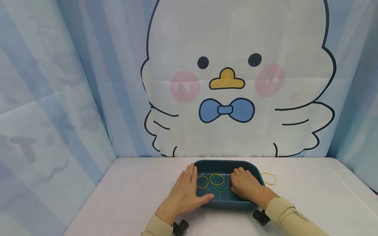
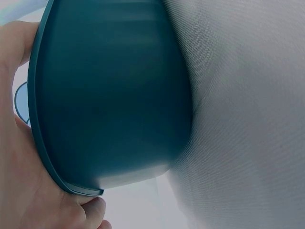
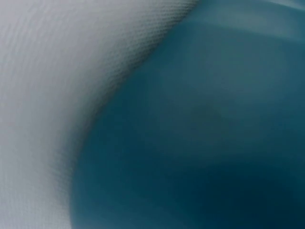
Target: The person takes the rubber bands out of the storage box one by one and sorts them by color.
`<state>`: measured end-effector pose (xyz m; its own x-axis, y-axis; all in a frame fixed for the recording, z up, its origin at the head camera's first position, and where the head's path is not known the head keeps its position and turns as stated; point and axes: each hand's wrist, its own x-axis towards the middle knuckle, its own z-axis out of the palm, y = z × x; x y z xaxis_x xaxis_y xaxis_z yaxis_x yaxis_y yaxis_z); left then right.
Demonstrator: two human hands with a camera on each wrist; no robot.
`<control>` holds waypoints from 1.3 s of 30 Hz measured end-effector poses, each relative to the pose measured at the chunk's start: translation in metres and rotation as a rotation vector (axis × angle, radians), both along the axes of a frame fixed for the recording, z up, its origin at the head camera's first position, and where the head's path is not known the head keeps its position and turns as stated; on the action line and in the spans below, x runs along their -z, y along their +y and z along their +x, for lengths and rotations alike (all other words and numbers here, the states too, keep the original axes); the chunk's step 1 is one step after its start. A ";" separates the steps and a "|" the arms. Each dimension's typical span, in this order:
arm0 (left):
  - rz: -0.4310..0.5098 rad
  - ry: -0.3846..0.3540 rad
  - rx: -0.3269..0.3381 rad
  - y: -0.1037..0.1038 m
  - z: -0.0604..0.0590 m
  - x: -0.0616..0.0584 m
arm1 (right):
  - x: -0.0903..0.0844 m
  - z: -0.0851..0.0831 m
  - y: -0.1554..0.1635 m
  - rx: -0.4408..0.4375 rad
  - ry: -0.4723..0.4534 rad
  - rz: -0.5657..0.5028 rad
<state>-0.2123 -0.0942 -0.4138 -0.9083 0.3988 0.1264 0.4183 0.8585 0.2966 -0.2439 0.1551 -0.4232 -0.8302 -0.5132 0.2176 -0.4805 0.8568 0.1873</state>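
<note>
Your left hand (image 1: pixel 184 193) rested, fingers straight, against the tray (image 1: pixel 224 205); whether your curled right hand (image 1: pixel 246 185) held anything, I couldn't tell. Rubber bands (image 1: pixel 217 185) overlapped inside, so lifting one risked dragging others.

view: head | text: none readable | mark: small dark scrawl (image 1: pixel 299 215), perhaps lettering, too small and slanted to make out | stands on: light sleeve (image 1: pixel 287 220) of the person's right arm, along its upper side | place: near side of the tray (image 1: pixel 227 205), off to its right
</note>
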 end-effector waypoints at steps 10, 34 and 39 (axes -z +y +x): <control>-0.005 -0.015 -0.008 0.000 0.000 0.000 | 0.003 -0.002 -0.001 -0.012 0.001 -0.013; 0.010 -0.003 0.000 0.001 0.000 0.001 | -0.008 -0.002 0.006 -0.057 0.294 -0.007; 0.017 -0.008 0.001 0.001 -0.001 0.001 | -0.009 -0.005 0.009 -0.080 0.384 -0.053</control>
